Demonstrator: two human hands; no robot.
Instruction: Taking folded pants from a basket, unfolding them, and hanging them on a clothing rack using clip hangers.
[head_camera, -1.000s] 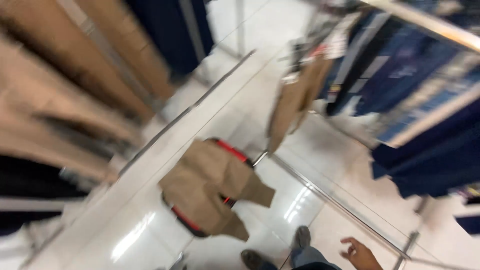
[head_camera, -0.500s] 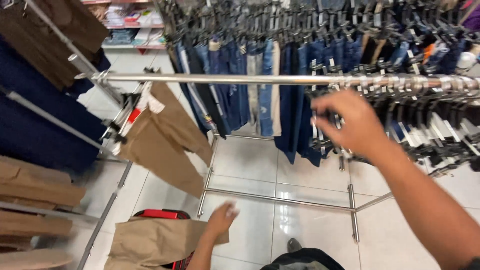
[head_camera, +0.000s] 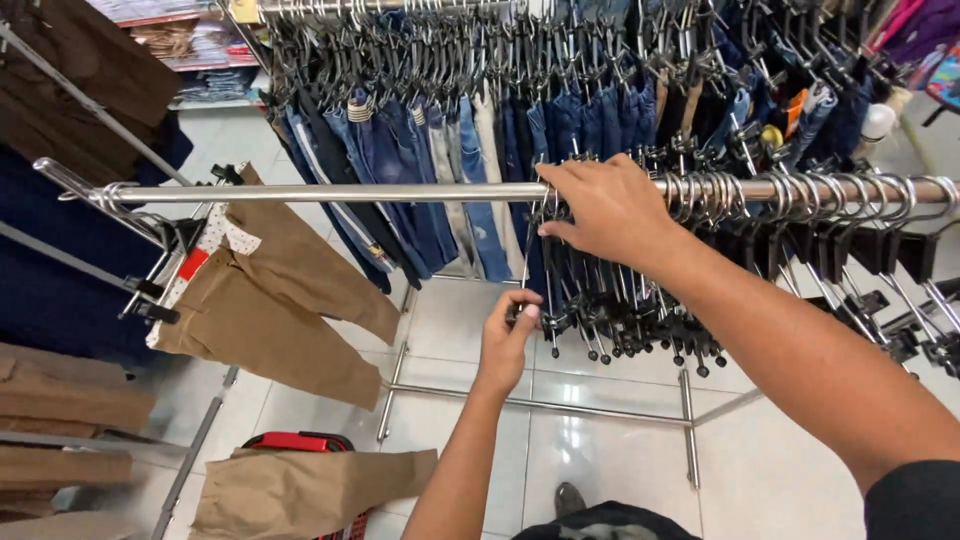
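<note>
- The right hand (head_camera: 610, 212) lies over the chrome rail (head_camera: 330, 192), fingers curled round a bunch of empty clip hangers (head_camera: 620, 310) where their hooks sit on the bar.
- The left hand (head_camera: 508, 338) reaches up from below and pinches the lower end of one of those black hangers between thumb and fingertips.
- The bunch hangs from the rail just under the right hand; more empty hangers crowd the bar to the right.
- Left along the same rail, a pair of tan trousers (head_camera: 270, 300) hangs tilted from its clips.
- Behind the rail, a second rack holds a tight row of blue jeans (head_camera: 440, 170).
- Lower left, a red basket (head_camera: 295, 442) stands on the white tiled floor (head_camera: 600, 470), a tan garment (head_camera: 300, 490) draped over it.
</note>
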